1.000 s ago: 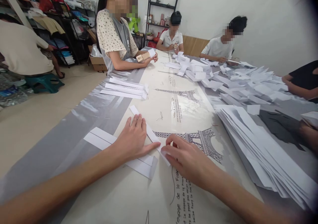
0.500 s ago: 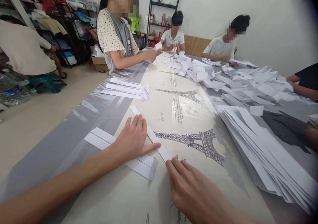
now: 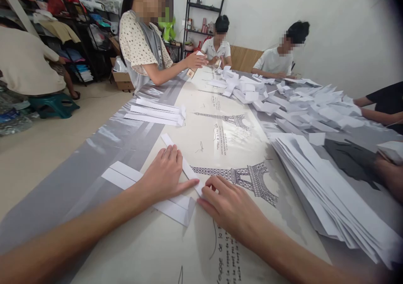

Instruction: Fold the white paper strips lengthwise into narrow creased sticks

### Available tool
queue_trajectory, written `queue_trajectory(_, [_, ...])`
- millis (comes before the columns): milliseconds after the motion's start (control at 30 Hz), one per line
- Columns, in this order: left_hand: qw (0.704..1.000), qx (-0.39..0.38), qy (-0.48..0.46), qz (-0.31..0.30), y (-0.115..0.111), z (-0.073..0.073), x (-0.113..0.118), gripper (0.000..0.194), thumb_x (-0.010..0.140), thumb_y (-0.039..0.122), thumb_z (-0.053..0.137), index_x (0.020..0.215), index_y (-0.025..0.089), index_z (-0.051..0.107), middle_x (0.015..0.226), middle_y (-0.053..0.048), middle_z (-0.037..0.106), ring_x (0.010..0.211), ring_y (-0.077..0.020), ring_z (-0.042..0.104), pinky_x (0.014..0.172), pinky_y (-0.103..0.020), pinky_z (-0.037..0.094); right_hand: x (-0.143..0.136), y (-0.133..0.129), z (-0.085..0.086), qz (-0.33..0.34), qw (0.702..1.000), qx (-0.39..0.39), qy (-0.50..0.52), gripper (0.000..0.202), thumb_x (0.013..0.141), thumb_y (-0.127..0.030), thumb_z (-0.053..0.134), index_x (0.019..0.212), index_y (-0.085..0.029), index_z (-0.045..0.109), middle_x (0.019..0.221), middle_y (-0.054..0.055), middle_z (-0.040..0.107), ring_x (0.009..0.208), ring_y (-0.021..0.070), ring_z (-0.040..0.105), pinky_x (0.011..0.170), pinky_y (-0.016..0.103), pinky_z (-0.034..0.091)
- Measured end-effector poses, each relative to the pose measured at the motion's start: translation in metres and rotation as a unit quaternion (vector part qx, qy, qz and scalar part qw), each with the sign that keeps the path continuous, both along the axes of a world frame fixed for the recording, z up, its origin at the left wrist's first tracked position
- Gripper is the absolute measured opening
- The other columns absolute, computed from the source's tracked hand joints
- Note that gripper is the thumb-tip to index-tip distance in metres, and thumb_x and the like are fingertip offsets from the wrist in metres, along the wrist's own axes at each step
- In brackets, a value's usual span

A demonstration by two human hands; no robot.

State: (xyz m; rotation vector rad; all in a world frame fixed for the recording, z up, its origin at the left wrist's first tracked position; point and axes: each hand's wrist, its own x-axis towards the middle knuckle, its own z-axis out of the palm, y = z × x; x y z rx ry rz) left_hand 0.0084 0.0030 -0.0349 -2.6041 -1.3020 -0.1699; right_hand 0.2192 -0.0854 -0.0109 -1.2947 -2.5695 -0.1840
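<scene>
A narrow white paper strip lies slantwise on the table in front of me. My left hand rests flat across it, fingers stretched out and thumb spread to the right. At the strip's near end, my right hand pinches the paper between thumb and bent fingers; the fingertips partly hide that end. Beneath my left forearm lie more white paper strips, side by side, their middle covered by the arm. Beyond my left hand is a small group of white paper strips.
The table has a cloth printed with Eiffel Towers. To the right lie a stack of long paper sheets and a large heap of folded papers. A person in a spotted-sleeve top stands at the left edge; several others sit around.
My right hand has moved up and away from me, folding the strip's near end back toward my left hand. The left hand keeps pressing. The standing person's hands have shifted.
</scene>
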Motion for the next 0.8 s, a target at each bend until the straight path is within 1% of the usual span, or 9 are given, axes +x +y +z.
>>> queue_trajectory(133, [1.000,0.027,0.002,-0.012,0.001,0.003,-0.002,0.079,0.101,0.066,0.029,0.124,-0.001,0.062,0.131,-0.030,0.062,0.126,-0.0409,0.057,0.111,-0.055,0.038,0.001,0.003,-0.004,-0.004,1.000,0.003,-0.013,0.022,0.099,-0.010,0.050,0.081,-0.016,0.060,0.079,0.005,0.060,0.068,0.0150,0.056,0.053,0.026,0.033])
queue_trajectory(233, [0.997,0.063,-0.029,-0.045,0.001,0.007,-0.004,0.059,0.105,0.052,0.034,0.124,0.005,0.063,0.134,-0.027,0.060,0.128,-0.0399,0.055,0.112,-0.060,0.035,0.009,0.008,0.000,-0.023,1.000,-0.016,0.011,0.026,0.098,-0.008,0.049,0.076,-0.017,0.060,0.071,0.002,0.058,0.063,0.0141,0.053,0.052,0.026,0.032])
queue_trajectory(300, [0.988,0.067,-0.065,-0.122,0.003,0.009,-0.004,0.041,0.108,0.038,0.037,0.122,0.012,0.064,0.134,-0.020,0.062,0.127,-0.0337,0.056,0.116,-0.058,0.032,0.015,0.015,0.003,-0.039,0.997,-0.045,0.054,0.023,0.098,-0.010,0.049,0.080,-0.017,0.062,0.073,0.002,0.059,0.061,0.0133,0.053,0.052,0.026,0.034])
queue_trajectory(367, [0.969,0.042,-0.110,-0.216,0.006,0.011,-0.005,0.031,0.108,0.025,0.037,0.113,0.017,0.066,0.118,-0.010,0.069,0.113,-0.0227,0.063,0.118,-0.051,0.033,0.022,0.022,0.004,-0.060,0.989,-0.078,0.114,0.019,0.098,-0.013,0.049,0.087,-0.018,0.064,0.078,0.001,0.062,0.061,0.0125,0.053,0.054,0.026,0.038])
queue_trajectory(400, [0.958,0.026,-0.131,-0.254,0.007,0.012,-0.006,0.030,0.107,0.019,0.037,0.108,0.019,0.066,0.108,-0.006,0.070,0.102,-0.0183,0.065,0.118,-0.047,0.034,0.024,0.025,0.005,-0.067,0.983,-0.092,0.144,0.017,0.099,-0.015,0.049,0.090,-0.018,0.064,0.080,0.001,0.062,0.061,0.0122,0.054,0.056,0.026,0.040])
queue_trajectory(467, [0.942,0.015,-0.162,-0.295,0.010,0.013,-0.008,0.030,0.106,0.012,0.036,0.100,0.019,0.065,0.093,-0.002,0.068,0.089,-0.0151,0.062,0.113,-0.041,0.039,0.028,0.030,0.005,-0.059,0.974,-0.116,0.188,0.016,0.100,-0.018,0.049,0.093,-0.019,0.063,0.082,0.001,0.063,0.065,0.0128,0.055,0.060,0.026,0.043])
queue_trajectory(600, [0.936,0.034,-0.161,-0.312,0.009,0.018,-0.011,0.028,0.103,0.006,0.036,0.095,0.018,0.059,0.085,-0.003,0.061,0.082,-0.0165,0.053,0.091,-0.034,0.046,0.029,0.032,0.005,0.012,0.962,-0.153,0.224,0.013,0.102,-0.026,0.054,0.096,-0.020,0.064,0.083,0.002,0.063,0.073,0.0148,0.055,0.065,0.027,0.043])
queue_trajectory(700, [0.938,0.030,-0.140,-0.314,0.004,0.023,-0.010,0.031,0.101,0.003,0.032,0.090,0.017,0.056,0.079,-0.002,0.056,0.074,-0.0163,0.047,0.076,-0.031,0.042,0.027,0.031,0.004,0.036,0.951,-0.158,0.262,0.028,0.105,-0.029,0.048,0.081,-0.020,0.060,0.072,-0.001,0.055,0.063,0.0125,0.048,0.059,0.026,0.038])
queue_trajectory(800, [0.940,0.001,-0.136,-0.312,0.001,0.026,-0.009,0.032,0.103,0.005,0.029,0.086,0.018,0.053,0.075,0.000,0.051,0.066,-0.0155,0.042,0.068,-0.030,0.038,0.027,0.032,0.003,0.041,0.946,-0.183,0.266,0.037,0.107,-0.030,0.043,0.072,-0.020,0.050,0.065,-0.003,0.047,0.059,0.0109,0.044,0.059,0.026,0.036])
